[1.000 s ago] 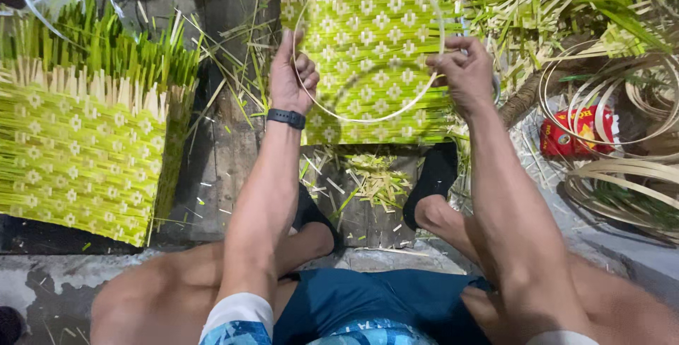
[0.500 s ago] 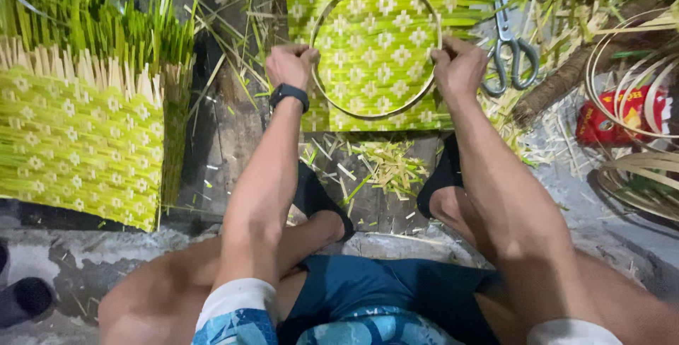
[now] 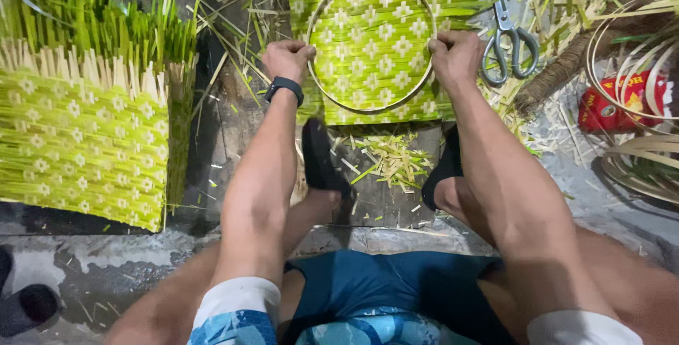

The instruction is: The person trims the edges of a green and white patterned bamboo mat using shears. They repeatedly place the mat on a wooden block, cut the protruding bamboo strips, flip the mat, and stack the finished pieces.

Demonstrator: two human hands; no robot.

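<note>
Two woven mats lie before you: the larger mat [image 3: 78, 140], green and yellow with a fringe of loose strips standing up along its far edge, sits off to your left on the floor, and the smaller mat [image 3: 375, 41] lies straight ahead beyond your feet. On that smaller mat rests a thin round hoop [image 3: 329, 97], and you are pinning it down from both sides. Your left hand [image 3: 286, 59], with a black wristband, is curled into a fist on the hoop's left edge; your right hand [image 3: 456, 55] is closed on its right edge. Coils of pale strip [image 3: 636, 154] lie far right, with a red packet [image 3: 601, 108] beside them. Scissors [image 3: 508, 34] lie just right of your right hand. Cut scraps [image 3: 392, 161] are scattered between your feet.
</note>
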